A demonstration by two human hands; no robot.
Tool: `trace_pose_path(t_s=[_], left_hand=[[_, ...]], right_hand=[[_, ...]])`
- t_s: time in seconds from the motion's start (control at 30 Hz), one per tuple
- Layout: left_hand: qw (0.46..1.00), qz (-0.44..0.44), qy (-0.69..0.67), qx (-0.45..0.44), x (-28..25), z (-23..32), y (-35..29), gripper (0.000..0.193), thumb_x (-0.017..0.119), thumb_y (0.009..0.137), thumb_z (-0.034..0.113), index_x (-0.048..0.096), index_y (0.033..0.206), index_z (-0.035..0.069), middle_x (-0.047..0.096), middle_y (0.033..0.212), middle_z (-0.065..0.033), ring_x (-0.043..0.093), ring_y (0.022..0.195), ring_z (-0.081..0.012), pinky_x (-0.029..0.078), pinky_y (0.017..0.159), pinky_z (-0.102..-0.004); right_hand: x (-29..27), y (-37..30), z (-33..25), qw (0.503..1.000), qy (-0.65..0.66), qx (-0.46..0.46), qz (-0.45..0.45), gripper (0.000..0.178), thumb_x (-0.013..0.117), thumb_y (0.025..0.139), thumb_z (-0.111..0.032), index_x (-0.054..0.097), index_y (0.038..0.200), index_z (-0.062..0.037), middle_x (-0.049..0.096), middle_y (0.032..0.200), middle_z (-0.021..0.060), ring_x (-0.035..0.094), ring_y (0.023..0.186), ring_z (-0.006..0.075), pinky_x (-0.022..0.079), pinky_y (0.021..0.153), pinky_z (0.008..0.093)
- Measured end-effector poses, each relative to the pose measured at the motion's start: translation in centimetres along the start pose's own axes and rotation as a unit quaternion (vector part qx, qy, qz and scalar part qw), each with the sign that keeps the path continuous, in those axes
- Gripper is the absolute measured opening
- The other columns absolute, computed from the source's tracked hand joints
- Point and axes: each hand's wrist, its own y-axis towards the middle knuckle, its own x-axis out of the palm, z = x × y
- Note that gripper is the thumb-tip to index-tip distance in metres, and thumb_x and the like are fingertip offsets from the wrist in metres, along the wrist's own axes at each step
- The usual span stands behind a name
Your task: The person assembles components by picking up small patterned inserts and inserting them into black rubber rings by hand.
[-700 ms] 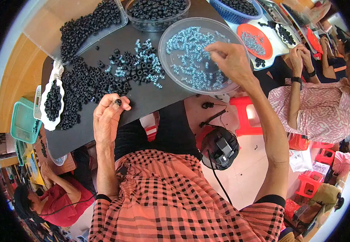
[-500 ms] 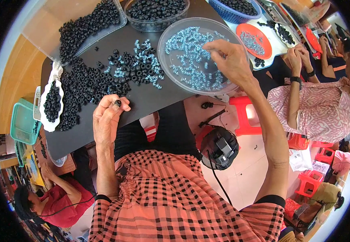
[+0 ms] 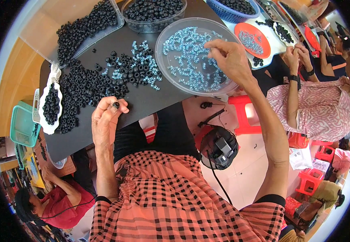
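Observation:
My left hand point(image 3: 105, 121) is raised at the table's near edge, thumb and fingers closed around a small black ring-shaped piece point(image 3: 115, 105) with its hole facing up. Over a round clear plastic tray point(image 3: 165, 76) hangs my right hand point(image 3: 232, 60), its thumb and forefinger pinched together; whatever lies between them is too small to make out. Small silvery-blue coil springs point(image 3: 189, 60) are scattered across the tray's floor. Left of it, black ring pieces point(image 3: 84, 82) lie heaped on the dark table point(image 3: 155, 103), with more springs point(image 3: 140, 50) mixed in at the heap's right side.
A clear bin point(image 3: 120, 18) and a clear tub point(image 3: 155, 27), both with black pieces, stand at the back. On the left lies a white scalloped dish point(image 3: 46, 125). A co-worker point(image 3: 304, 101) sits to the right by an orange plate point(image 3: 268, 44); another person point(image 3: 62, 201) is at lower left.
The whole view has shifted slightly, carrying the table things a little to the left. Both hands keep nearly the same place and pose, with the black piece still in my left fingers.

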Motion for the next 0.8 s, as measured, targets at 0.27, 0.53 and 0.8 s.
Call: trace_pose_path(t_s=[0.27,0.53,0.8], left_hand=[[1.000,-0.006,-0.007,0.003,0.1,0.0,-0.1,0.013,0.053,0.090,0.008,0.059,0.100,0.001,0.062,0.086,-0.0103,0.057,0.090,-0.0191,0.043,0.089,-0.0356],[1.000,-0.012,-0.002,0.010,0.0,-0.2,-0.1,0.014,0.053,0.090,0.007,0.059,0.100,0.001,0.062,0.087,-0.0109,0.057,0.089,-0.0186,0.043,0.089,-0.0353],[1.000,-0.010,0.004,0.011,0.1,-0.1,-0.1,0.014,0.052,0.089,0.005,0.059,0.100,0.002,0.062,0.087,-0.0109,0.057,0.089,-0.0185,0.043,0.090,-0.0359]], right_hand=[[-0.1,0.0,-0.2,0.993,-0.087,-0.067,-0.033,0.021,0.057,0.084,-0.007,0.069,0.101,-0.0044,0.069,0.081,0.0096,0.059,0.068,0.0093,0.048,0.064,0.0267],[0.0,-0.1,-0.5,0.999,-0.030,0.027,-0.011,0.020,0.056,0.086,-0.005,0.069,0.101,-0.0031,0.068,0.079,0.0056,0.061,0.071,0.0093,0.048,0.066,0.0259],[-0.1,-0.9,-2.6,0.960,0.091,-0.017,-0.264,0.020,0.057,0.084,-0.008,0.069,0.098,-0.0024,0.066,0.072,0.0042,0.058,0.066,0.0091,0.047,0.062,0.0259]])
